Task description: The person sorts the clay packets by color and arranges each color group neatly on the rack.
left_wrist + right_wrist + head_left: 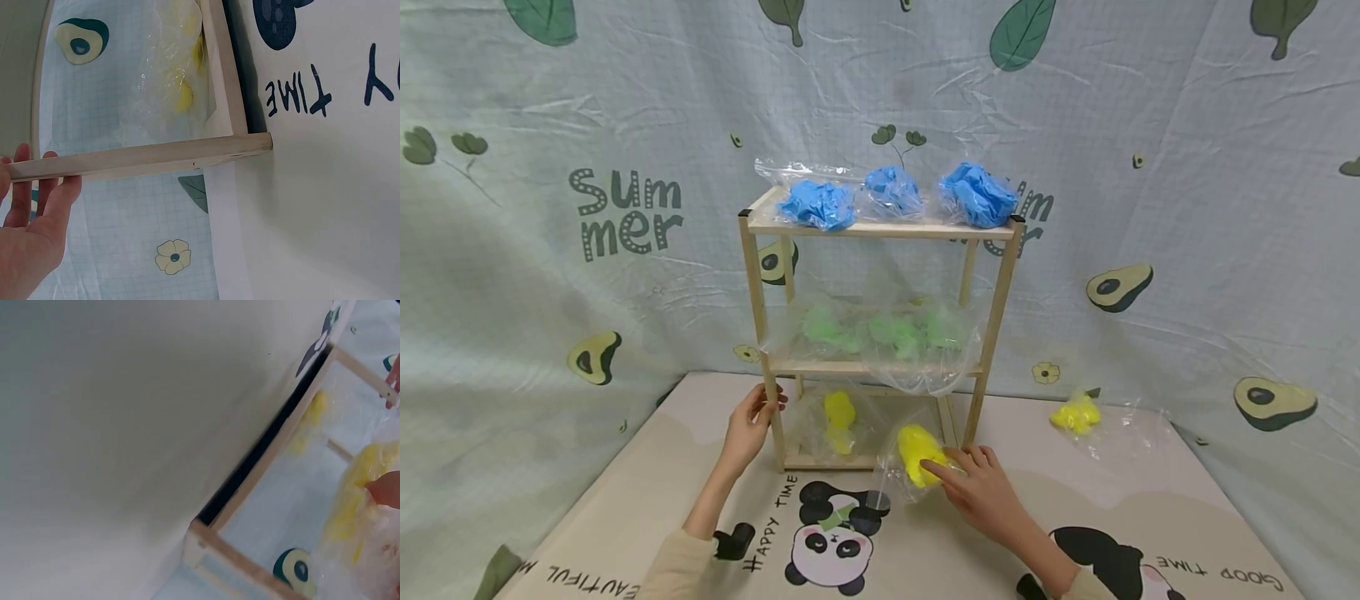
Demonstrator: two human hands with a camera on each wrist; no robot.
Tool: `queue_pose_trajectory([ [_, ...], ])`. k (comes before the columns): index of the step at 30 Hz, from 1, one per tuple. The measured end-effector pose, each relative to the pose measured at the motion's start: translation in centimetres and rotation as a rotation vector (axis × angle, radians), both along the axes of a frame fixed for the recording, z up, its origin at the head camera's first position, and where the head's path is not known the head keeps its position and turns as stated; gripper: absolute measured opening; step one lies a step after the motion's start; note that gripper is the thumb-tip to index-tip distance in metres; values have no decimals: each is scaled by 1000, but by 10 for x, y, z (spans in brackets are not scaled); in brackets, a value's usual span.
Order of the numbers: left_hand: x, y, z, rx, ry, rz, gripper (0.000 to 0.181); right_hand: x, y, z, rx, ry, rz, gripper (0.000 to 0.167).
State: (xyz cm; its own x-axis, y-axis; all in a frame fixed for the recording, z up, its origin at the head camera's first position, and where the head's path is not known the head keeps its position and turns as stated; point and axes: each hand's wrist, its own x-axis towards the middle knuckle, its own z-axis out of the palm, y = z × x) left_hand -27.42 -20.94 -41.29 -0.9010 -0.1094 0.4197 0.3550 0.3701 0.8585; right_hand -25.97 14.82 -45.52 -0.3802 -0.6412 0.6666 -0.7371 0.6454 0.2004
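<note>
A wooden three-tier shelf (880, 229) stands on the table. My left hand (752, 421) holds its left front post (137, 155), with the fingers behind it in the left wrist view. In my right hand (988, 496) a clear plastic bag with a yellow lump (917, 454) is pinched in front of the bottom tier. The right wrist view shows only part of that hand, with a fingertip pressed on the yellow lump (350, 506). Another bag with a yellow lump (839, 421) lies on the bottom tier, to the left.
Clear bags with crumpled blue contents (977, 196) line the top tier. Bags with green contents (898, 333) fill the middle tier, one overhanging its front edge. A further bag with a yellow lump (1077, 414) lies on the table at the right. A printed cloth (1150, 208) hangs behind.
</note>
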Motion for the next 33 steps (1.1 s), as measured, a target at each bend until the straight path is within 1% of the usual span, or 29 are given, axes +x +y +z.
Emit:
queue_pose_trajectory([
  [1,0,0,0,0,0,-1,20,-3,-4,0,-9,15,8,29],
  [4,0,1,0,-1,-3,0,20,-10,-16,1,-34,55,21,41],
  [8,1,1,0,3,3,1,19,-21,-31,2,-36,93,-9,47],
  [12,0,-1,-1,0,22,1,18,-32,-44,4,-28,112,-76,44],
  [16,0,-1,-1,-11,21,0,18,-41,-54,5,-26,88,-130,25],
  [17,0,-1,-1,-13,19,1,18,-43,-57,4,-25,84,-144,24],
  [19,0,-1,-1,-14,15,3,18,-48,-62,4,-27,81,-169,32],
  [21,-1,-1,-1,-14,12,7,18,-52,-67,3,-36,93,-189,34],
  [23,-1,-1,-1,-15,16,8,18,-57,-71,2,-46,115,-211,33],
  [26,-1,-1,-2,-17,19,9,18,-63,-77,0,-83,148,-218,32],
  [30,-1,-1,-1,-18,27,12,17,-69,-85,-3,-127,194,-255,36],
  [33,-1,-1,-1,-24,48,17,16,-73,-92,-5,-130,204,-308,35],
])
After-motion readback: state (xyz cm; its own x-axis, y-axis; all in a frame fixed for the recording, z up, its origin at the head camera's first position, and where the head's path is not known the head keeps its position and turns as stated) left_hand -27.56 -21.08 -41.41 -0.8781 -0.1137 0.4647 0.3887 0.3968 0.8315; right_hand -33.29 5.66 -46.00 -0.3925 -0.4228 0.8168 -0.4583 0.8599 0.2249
